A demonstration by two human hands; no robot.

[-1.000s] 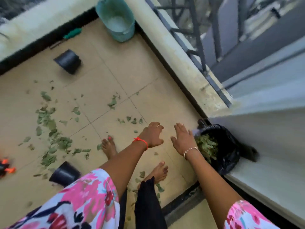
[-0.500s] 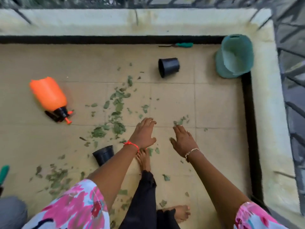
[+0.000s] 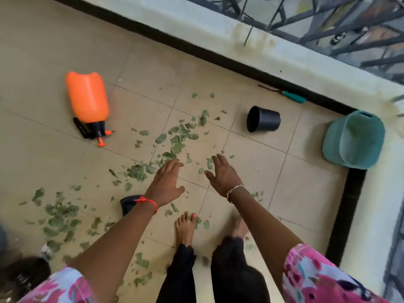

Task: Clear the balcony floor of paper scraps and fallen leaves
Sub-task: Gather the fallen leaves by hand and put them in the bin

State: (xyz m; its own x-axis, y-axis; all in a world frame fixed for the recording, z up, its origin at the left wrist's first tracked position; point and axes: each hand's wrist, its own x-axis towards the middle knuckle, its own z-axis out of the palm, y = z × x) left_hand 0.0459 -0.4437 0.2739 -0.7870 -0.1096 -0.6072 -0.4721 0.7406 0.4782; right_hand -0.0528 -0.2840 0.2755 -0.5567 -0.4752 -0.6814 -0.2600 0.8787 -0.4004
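Ragged leaves [image 3: 177,147] on a smooth tiled floor [image 3: 258,171]
My left hand [image 3: 166,182] and right hand [image 3: 223,173] spread flat, holding nothing. The thin green scraps lie thickest at 12 and 8 o'clock.

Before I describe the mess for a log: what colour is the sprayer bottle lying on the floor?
Bright orange with a black cap end; sprayer bottle, head view.

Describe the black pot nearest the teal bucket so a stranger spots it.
Find the balcony corner where the teal bucket sits. Nearby on the tiles lies the black plant pot, on its side, fully visible; the other black pot hides partly behind the left wrist.
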